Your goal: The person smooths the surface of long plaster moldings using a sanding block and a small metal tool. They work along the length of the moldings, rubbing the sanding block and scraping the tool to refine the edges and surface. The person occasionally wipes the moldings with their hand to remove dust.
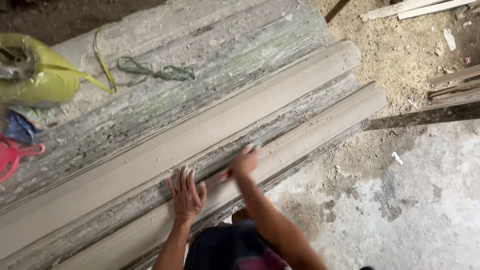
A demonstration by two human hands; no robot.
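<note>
1. Left hand [187, 196] lies flat, palm down and fingers spread, holding nothing; it presses on the weathered plank [210, 107] and the far edge of the near moulding [280, 152].
2. Right hand [244, 161] is closed round a thin tool [226, 174], a reddish bit of which shows below the fist. The hand is blurred, so what kind of tool it is cannot be told.
3. That hand sits on the near moulding, a long pale strip of shaped material that runs from the near left up to the far right, where it ends at the plank's edge.
4. A second, far moulding [200, 132] lies alongside it, just beyond a bare band of plank, and also ends at the far right.
5. The plank under both is grey and streaked, flecked with dark crumbs.
6. On the plank, far from the hands, a green cord [155, 71] lies in a loose tangle.
7. At the left edge sits a yellow bag [42, 75] with a yellow strap trailing toward the cord; nearer lie a blue cloth [20, 127] and a red plastic scoop [15, 155].
8. To the right, the ground is grey concrete [415, 200] nearby, with sawdust [400, 50] farther off.
9. Wood slats [452, 85] lie at the right edge, with more at the far right corner.
</note>
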